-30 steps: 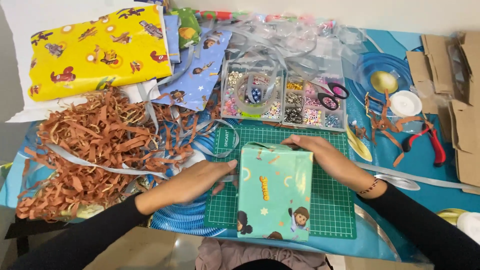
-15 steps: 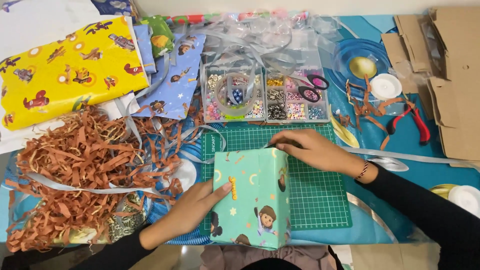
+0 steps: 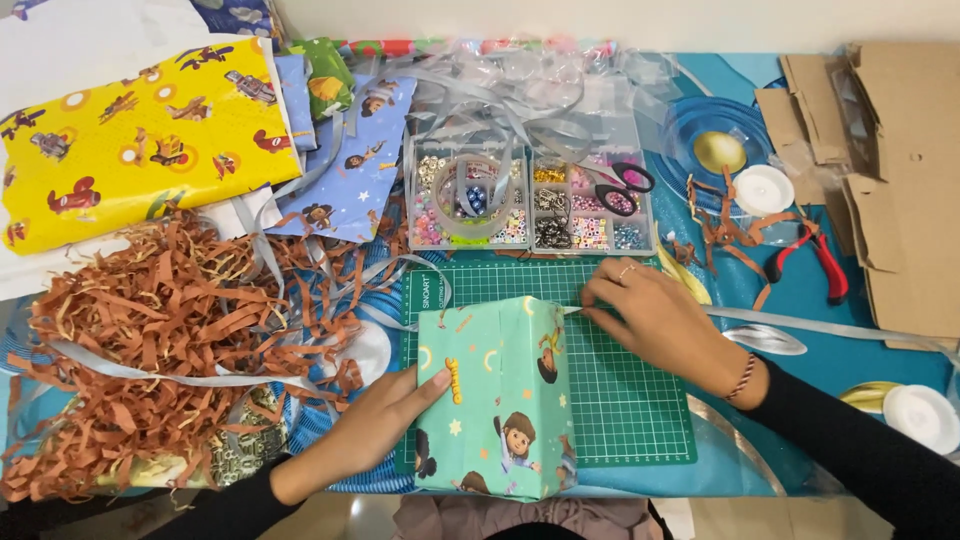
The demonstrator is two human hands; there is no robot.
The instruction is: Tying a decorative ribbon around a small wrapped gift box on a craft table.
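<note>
one mint-green cartoon-print wrapped box [image 3: 497, 395] stands low at centre frame. my left hand [image 3: 375, 425] presses flat on its side; my right hand [image 3: 655, 320] pinches one silver ribbon [image 3: 830, 323].

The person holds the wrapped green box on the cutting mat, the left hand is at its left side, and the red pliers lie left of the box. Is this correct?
Not quite. The head view shows the red pliers lying right of the wrapped green box, near the cardboard. The rest holds: the box stands on the cutting mat, and the left hand is at its left side.
</note>
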